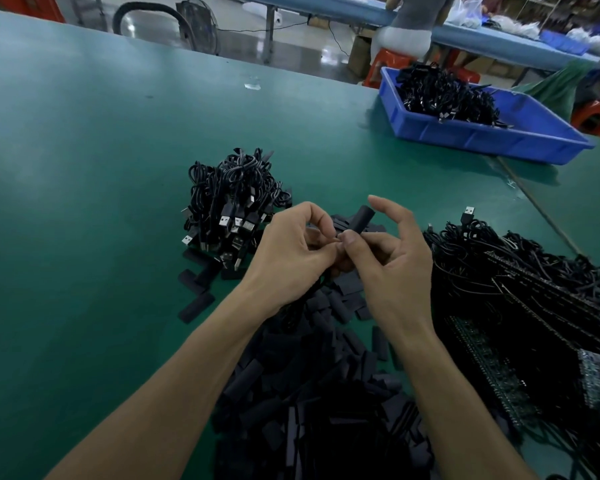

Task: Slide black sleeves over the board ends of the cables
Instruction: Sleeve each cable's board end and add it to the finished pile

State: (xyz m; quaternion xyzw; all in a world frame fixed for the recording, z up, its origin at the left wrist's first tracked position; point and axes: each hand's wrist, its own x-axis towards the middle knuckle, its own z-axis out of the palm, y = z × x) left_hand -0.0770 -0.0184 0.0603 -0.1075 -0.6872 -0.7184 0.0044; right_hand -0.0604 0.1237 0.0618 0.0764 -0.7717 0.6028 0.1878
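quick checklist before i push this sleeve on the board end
1. Black sleeve pinched at its lower end by the right hand: ok.
2. Left hand holding a cable's board end: cannot tell, its curled fingers hide it.
3. Sleeve mouth lined up with the board: cannot tell.
4. Pile of spare sleeves below the hands: ok.
5. Pile of board cables to the right: ok.

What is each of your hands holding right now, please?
Left hand: grips a cable, its end hidden.
Right hand: pinches a black sleeve.
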